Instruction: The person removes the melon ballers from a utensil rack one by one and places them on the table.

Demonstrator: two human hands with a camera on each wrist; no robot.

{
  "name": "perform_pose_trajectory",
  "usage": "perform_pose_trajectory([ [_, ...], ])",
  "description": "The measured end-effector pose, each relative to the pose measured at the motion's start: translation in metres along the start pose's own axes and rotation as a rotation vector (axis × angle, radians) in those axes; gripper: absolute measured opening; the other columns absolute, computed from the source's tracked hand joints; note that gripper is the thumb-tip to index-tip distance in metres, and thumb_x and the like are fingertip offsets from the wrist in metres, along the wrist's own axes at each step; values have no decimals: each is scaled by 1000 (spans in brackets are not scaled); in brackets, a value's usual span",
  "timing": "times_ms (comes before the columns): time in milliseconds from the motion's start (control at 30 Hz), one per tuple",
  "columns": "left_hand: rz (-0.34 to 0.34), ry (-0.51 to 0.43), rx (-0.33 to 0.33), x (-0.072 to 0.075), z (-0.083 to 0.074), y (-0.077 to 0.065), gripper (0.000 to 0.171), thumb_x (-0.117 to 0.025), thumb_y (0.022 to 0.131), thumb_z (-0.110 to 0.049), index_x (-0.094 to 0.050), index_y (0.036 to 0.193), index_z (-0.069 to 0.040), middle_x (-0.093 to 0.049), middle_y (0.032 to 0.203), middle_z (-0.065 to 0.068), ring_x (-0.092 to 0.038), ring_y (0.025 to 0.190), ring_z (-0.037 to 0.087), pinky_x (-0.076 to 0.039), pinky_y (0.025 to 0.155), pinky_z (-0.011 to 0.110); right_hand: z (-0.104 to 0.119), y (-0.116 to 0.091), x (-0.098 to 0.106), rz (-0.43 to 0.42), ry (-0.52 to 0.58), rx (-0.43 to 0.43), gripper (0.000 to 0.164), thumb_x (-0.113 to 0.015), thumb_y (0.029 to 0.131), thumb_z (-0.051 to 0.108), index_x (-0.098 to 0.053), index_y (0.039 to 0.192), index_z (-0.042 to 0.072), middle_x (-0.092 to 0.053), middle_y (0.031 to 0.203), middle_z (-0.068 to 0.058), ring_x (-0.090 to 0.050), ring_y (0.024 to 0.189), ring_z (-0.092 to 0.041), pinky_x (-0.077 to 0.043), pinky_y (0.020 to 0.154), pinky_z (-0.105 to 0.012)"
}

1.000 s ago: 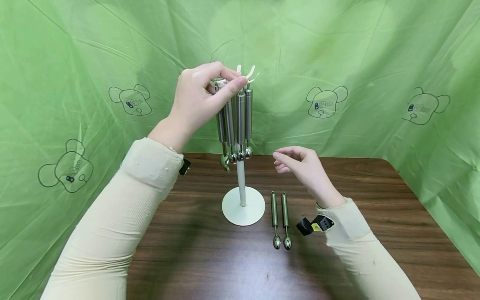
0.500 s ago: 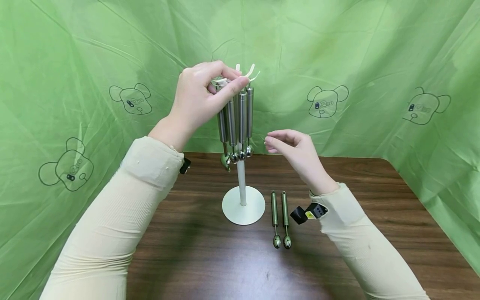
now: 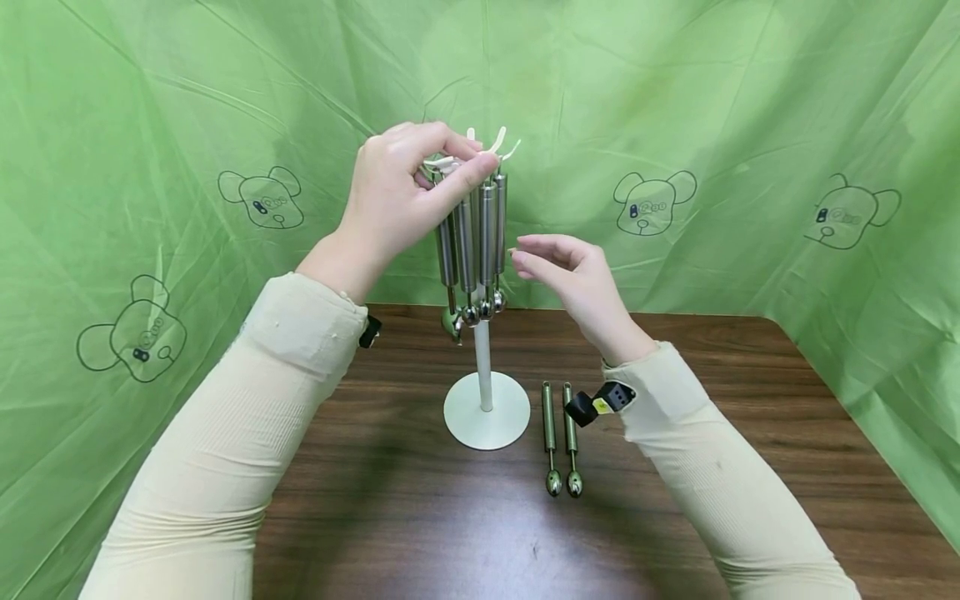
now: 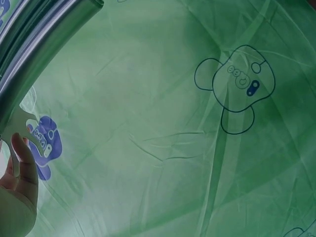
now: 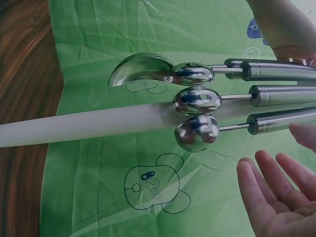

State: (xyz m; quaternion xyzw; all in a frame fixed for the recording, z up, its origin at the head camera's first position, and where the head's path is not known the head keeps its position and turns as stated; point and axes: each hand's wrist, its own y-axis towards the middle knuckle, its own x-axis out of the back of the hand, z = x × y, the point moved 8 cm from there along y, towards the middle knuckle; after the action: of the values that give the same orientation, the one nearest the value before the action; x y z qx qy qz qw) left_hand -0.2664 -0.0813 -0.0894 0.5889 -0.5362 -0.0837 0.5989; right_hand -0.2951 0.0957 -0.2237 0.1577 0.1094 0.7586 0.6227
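A white utensil stand (image 3: 487, 429) has a round base, a thin pole and upturned hooks at its top. From those hooks hang several small steel scoops (image 3: 487, 233) with tubular handles, their round heads (image 5: 197, 101) pointing down. One utensil has a larger curved bowl (image 5: 140, 69). My left hand (image 3: 397, 179) pinches the stand's top between thumb and fingers; its wrist view shows fingers (image 4: 22, 153) against a white hook. My right hand (image 3: 573, 279) holds nothing and hovers just right of the hanging handles, its fingers (image 5: 266, 163) loosely bent and thumb apart.
Two more steel scoops, a left one (image 3: 550, 425) and a right one (image 3: 574, 483), lie side by side on the dark wooden table (image 3: 390, 517), right of the base. A green cloth (image 3: 562, 100) with bear drawings encloses the back and sides.
My right hand has risen and moved left toward the hanging scoops. The scoops have shifted slightly to the right at the top of the stand; my left hand has kept its place.
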Motion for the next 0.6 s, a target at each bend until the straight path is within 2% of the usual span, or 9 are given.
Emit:
perform_pose_trajectory([
  [333,6,7,-8,0,0,-3,26,-71,89,-37,-75,95,-13,-76,109,-3,-63,95,15,-43,77,30,3,11,-8,30,32,18,33,-68,92,9,-65,124,0,-74,112,-4,-70,100,-13,-56,94,-31],
  [600,22,-3,15,-2,2,-4,27,-70,90,-37,-75,97,-11,-75,111,-1,-61,96,15,-47,76,27,4,18,-16,76,30,23,35,-66,92,3,-62,126,-5,-72,116,-11,-70,98,-11,-56,94,-31],
])
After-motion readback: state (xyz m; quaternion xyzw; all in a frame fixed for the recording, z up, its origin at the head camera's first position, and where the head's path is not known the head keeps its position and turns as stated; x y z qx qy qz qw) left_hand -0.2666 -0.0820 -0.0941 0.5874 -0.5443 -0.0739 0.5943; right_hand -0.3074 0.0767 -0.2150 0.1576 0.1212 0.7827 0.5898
